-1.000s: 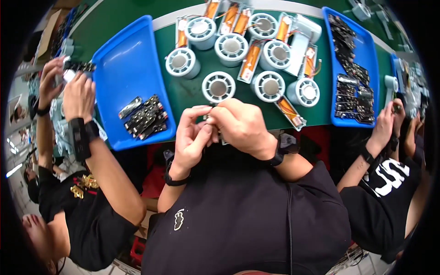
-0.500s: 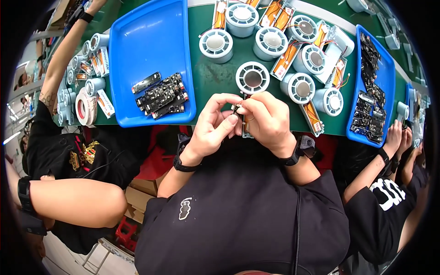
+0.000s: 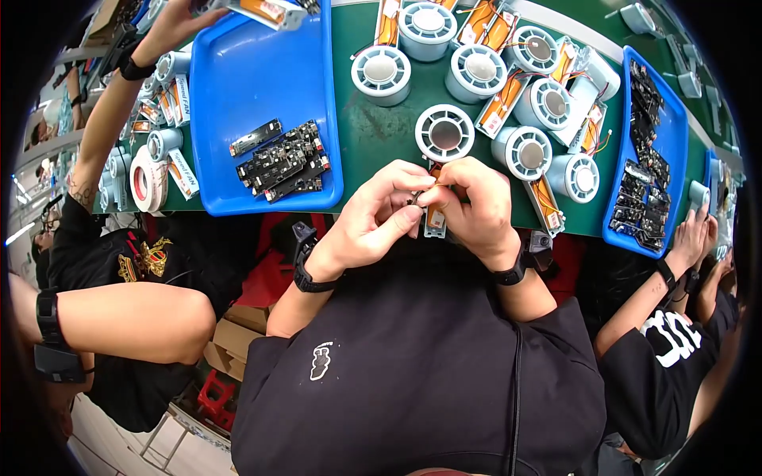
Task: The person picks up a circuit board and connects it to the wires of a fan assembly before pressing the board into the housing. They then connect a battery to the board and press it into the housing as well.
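Note:
In front of me a pale blue handheld fan [image 3: 444, 133] lies with its round grille up and its opened handle [image 3: 434, 224] toward me, showing an orange battery. Over that handle my two hands meet with fingers closed. My left hand [image 3: 373, 218] pinches a small dark part [image 3: 413, 198], mostly covered by the fingers; it may be a circuit board. Close against it, my right hand [image 3: 480, 208] pinches a thin wire [image 3: 435, 184] near the handle. Fingers hide where the wire ends.
A blue tray [image 3: 262, 71] at left holds several circuit boards [image 3: 286, 163]; another blue tray [image 3: 673, 151] with boards stands right. Several opened fans [image 3: 476, 71] crowd the table's far side. A co-worker's hand [image 3: 178, 32] holds a fan part over the left tray. White tape rolls [image 3: 148, 181] stand left.
My hands stay together over the handle, their fingers shifted slightly. At upper left the co-worker's hand has come into view with a fan part above the tray. The whole view has shifted a little.

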The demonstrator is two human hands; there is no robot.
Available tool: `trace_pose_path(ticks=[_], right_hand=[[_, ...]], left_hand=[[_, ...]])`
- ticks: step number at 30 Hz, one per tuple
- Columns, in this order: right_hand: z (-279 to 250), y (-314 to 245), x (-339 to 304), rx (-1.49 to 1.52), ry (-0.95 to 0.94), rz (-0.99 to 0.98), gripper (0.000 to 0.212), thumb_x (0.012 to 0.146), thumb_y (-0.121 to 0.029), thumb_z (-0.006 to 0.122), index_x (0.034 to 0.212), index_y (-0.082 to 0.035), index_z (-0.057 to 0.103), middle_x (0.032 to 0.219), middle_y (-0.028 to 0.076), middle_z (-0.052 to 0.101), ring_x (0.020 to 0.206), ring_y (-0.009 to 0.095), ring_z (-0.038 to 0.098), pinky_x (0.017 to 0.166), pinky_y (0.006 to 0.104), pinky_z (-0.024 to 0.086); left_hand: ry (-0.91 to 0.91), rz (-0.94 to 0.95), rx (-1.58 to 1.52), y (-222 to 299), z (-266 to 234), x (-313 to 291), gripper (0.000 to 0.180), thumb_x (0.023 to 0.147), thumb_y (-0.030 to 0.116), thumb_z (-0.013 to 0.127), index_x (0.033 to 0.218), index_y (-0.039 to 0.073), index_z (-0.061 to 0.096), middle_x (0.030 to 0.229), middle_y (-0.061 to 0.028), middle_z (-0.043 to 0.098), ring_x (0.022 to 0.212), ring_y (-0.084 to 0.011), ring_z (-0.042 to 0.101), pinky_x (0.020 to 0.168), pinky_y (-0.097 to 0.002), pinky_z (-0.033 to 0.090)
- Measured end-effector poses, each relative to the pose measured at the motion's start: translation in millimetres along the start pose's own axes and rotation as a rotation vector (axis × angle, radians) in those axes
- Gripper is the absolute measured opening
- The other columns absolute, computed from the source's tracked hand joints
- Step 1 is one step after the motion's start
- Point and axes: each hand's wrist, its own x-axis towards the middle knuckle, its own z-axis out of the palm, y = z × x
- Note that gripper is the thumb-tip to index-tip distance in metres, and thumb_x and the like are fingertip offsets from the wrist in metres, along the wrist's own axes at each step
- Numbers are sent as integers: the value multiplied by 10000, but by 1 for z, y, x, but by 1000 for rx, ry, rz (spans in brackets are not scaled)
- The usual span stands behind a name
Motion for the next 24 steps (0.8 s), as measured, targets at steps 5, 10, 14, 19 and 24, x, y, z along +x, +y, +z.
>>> trace_pose_path(ticks=[5,10,14,19,24], right_hand=[[4,7,-4,17,47,-43,330,734,9,880,902,-23,597,777,107,652,625,226,631,528,308,480],[0,1,0,-15,92,-38,331,755,-28,893,905,-21,598,766,88,630,598,184,584,520,291,462],[-5,-6,0,-118,122,42,317,779,-63,896,907,-29,608,755,61,609,580,146,546,512,286,450],[-4,-17,-6,-208,83,199,293,804,-97,886,900,-37,616,744,42,594,571,142,539,514,292,443],[-3,-25,1,-338,36,215,229,816,-37,829,887,-31,612,736,61,588,575,189,573,536,319,456]], left_hand=[[-20,-32,-2,1,-2,3,295,1030,-53,535,1318,9,547,1309,-112,495,923,-129,616,734,-268,538],[-8,-7,25,-1,3,0,294,1040,13,553,1332,-2,519,1315,-161,503,805,-145,594,693,-270,514],[57,17,42,-2,1,-3,285,1031,3,541,1314,-16,520,1311,-168,507,784,-136,577,686,-264,505],[132,53,170,4,-10,-6,299,1002,-55,532,1296,-1,529,1266,-124,536,782,-104,581,684,-239,504],[184,46,210,3,-8,-10,314,991,-77,542,1292,10,534,1241,-95,558,782,-83,583,682,-222,504]])
